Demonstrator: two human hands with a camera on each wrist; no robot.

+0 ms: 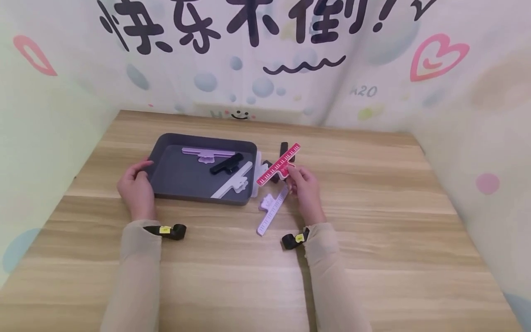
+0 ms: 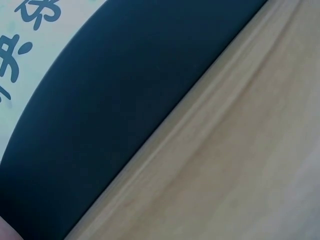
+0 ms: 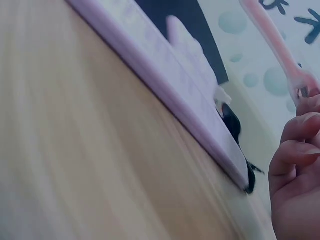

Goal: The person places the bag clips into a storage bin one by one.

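My left hand (image 1: 138, 191) grips the left wall of a dark grey tray (image 1: 199, 199). Between the thumb and fingers of my right hand (image 1: 306, 192), a red clip (image 1: 279, 165) with a piano-key pattern is pinched by its handle, tilted beside the tray's right end. In the right wrist view, curled fingers (image 3: 300, 155) meet the clip's handle. Under and in front of that hand, a lilac clip (image 1: 274, 210) lies on the table. Inside the tray are a purple clip (image 1: 207, 152), a black clip (image 1: 227, 163) and a white clip (image 1: 234, 180).
Black clips (image 1: 284, 149) lie behind the red one, partly hidden by it. A pale clip (image 1: 258, 173) is against the tray's right wall. The wooden table (image 1: 381, 221) meets a printed curtain (image 1: 265, 87) at the back and sides.
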